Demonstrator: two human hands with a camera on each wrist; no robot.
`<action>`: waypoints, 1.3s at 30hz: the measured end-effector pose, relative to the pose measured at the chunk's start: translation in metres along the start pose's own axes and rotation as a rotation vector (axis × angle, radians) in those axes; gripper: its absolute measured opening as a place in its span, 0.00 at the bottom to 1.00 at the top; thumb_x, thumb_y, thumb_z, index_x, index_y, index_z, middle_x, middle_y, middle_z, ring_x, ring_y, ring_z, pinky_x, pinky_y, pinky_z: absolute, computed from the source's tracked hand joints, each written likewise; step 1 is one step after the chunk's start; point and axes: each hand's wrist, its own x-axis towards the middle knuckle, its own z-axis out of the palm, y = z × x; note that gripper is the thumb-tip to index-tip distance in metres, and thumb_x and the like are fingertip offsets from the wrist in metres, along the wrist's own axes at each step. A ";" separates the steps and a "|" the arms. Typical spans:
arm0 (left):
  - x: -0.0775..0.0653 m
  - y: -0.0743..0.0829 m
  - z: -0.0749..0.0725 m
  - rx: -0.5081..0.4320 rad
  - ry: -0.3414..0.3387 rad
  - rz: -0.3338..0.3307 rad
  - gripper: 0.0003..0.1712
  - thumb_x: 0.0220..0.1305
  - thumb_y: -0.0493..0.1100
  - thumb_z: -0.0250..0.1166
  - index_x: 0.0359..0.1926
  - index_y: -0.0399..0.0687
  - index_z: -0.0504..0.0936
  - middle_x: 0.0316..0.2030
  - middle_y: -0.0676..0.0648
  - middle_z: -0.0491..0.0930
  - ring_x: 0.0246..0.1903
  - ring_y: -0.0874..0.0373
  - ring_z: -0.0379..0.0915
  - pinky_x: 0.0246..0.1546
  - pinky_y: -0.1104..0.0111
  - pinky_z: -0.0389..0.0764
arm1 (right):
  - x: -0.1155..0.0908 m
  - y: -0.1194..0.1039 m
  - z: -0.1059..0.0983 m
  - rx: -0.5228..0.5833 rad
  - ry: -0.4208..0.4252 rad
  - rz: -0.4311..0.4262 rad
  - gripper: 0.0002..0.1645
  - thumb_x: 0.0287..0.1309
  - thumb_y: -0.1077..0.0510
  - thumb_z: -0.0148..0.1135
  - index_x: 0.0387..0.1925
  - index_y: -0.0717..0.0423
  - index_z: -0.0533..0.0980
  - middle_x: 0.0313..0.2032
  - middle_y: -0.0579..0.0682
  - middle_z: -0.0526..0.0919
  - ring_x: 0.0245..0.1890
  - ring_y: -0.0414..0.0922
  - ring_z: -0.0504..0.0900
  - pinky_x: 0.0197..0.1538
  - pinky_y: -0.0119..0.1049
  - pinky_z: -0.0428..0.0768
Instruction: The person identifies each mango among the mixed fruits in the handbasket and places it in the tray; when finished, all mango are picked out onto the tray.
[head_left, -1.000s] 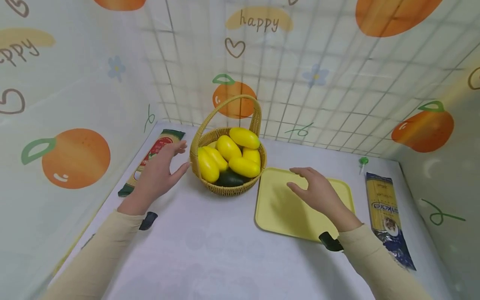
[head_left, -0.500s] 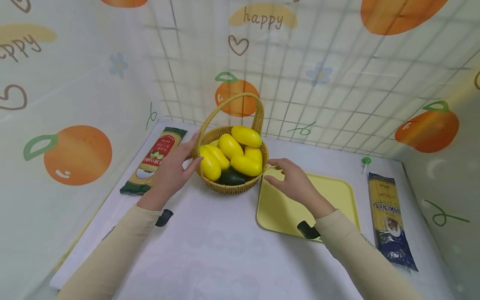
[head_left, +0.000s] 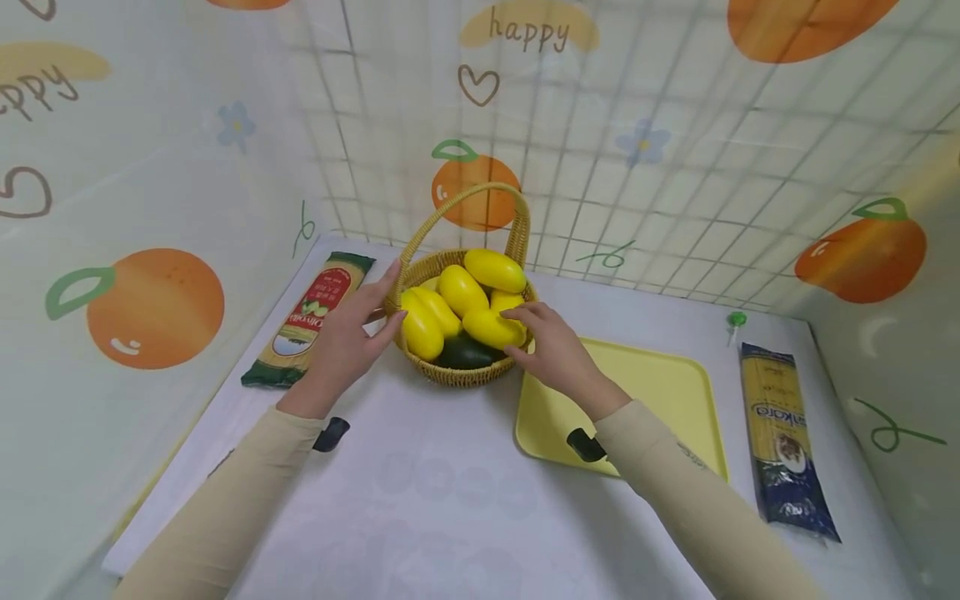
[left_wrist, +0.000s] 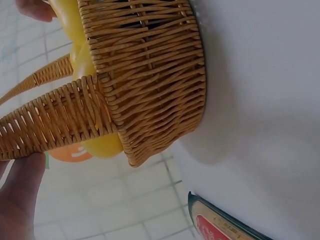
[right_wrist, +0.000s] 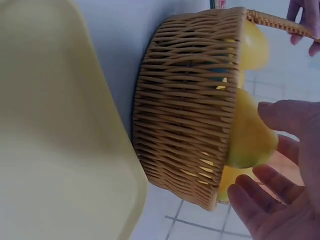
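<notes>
A wicker basket (head_left: 463, 377) with a tall handle stands near the back wall, filled with several yellow mangoes (head_left: 461, 290) and a dark green oval fruit (head_left: 467, 353). My left hand (head_left: 345, 346) pinches the left base of its handle (left_wrist: 55, 120), thumb in front and fingers behind. At the basket's right rim my right hand (head_left: 558, 354) reaches around the front right mango (head_left: 491, 328). Seen from the right wrist, the thumb lies at this mango's (right_wrist: 250, 132) side, while the other fingers are spread below and behind it. Part of that mango is hidden by the hand.
Right of the basket lies a yellow tray (head_left: 667, 408), partly under my right forearm. A spaghetti packet (head_left: 783, 450) and a green lollipop (head_left: 737, 319) are at the far right. Another spaghetti packet (head_left: 303, 321) lies left of the basket. A grid wall (head_left: 570, 192) stands behind.
My left hand has moved right to the basket handle and taken hold of it. My right hand has moved left from over the tray to the front right mango. The basket has not visibly moved.
</notes>
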 end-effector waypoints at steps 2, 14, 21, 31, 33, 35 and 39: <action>0.000 0.000 0.000 -0.004 0.001 0.002 0.47 0.65 0.37 0.70 0.79 0.63 0.59 0.55 0.43 0.81 0.53 0.49 0.80 0.48 0.56 0.87 | 0.003 0.000 0.003 -0.015 -0.002 -0.003 0.30 0.62 0.54 0.71 0.64 0.55 0.75 0.62 0.56 0.74 0.60 0.54 0.75 0.64 0.48 0.77; 0.000 0.001 -0.001 -0.006 -0.011 -0.017 0.47 0.66 0.38 0.70 0.79 0.64 0.58 0.57 0.43 0.81 0.53 0.49 0.80 0.49 0.56 0.86 | 0.011 -0.002 0.013 -0.034 -0.026 0.001 0.31 0.64 0.56 0.69 0.68 0.48 0.74 0.62 0.56 0.75 0.60 0.54 0.76 0.65 0.50 0.77; 0.001 0.001 0.000 -0.008 -0.014 -0.017 0.46 0.67 0.38 0.70 0.79 0.63 0.58 0.56 0.43 0.81 0.52 0.49 0.80 0.49 0.56 0.86 | 0.007 0.001 0.013 -0.045 0.016 -0.021 0.28 0.64 0.57 0.67 0.66 0.49 0.76 0.62 0.54 0.75 0.59 0.53 0.76 0.63 0.49 0.77; 0.001 0.001 -0.001 -0.011 -0.009 -0.008 0.46 0.66 0.37 0.69 0.79 0.62 0.59 0.54 0.43 0.82 0.51 0.50 0.80 0.48 0.57 0.87 | -0.010 0.000 0.003 0.021 0.090 -0.047 0.28 0.64 0.56 0.67 0.66 0.47 0.76 0.63 0.54 0.75 0.61 0.54 0.76 0.65 0.51 0.77; 0.001 0.001 -0.001 -0.011 -0.010 -0.009 0.46 0.66 0.37 0.69 0.79 0.62 0.59 0.54 0.43 0.82 0.51 0.50 0.80 0.48 0.57 0.87 | -0.014 0.001 0.000 0.030 0.097 -0.046 0.28 0.64 0.56 0.67 0.66 0.47 0.76 0.63 0.54 0.74 0.62 0.54 0.75 0.66 0.52 0.76; 0.001 0.001 -0.001 -0.011 -0.012 -0.013 0.46 0.67 0.37 0.69 0.79 0.63 0.59 0.54 0.43 0.82 0.51 0.50 0.80 0.49 0.57 0.87 | -0.019 0.002 -0.003 0.039 0.109 -0.051 0.28 0.64 0.56 0.67 0.66 0.47 0.76 0.63 0.54 0.74 0.62 0.54 0.74 0.66 0.52 0.75; 0.000 0.002 -0.002 -0.017 -0.013 -0.019 0.46 0.67 0.37 0.69 0.79 0.63 0.58 0.54 0.43 0.82 0.52 0.49 0.80 0.49 0.57 0.86 | -0.030 0.008 -0.010 0.045 0.145 -0.069 0.28 0.64 0.57 0.67 0.66 0.47 0.76 0.63 0.55 0.75 0.62 0.54 0.75 0.66 0.51 0.75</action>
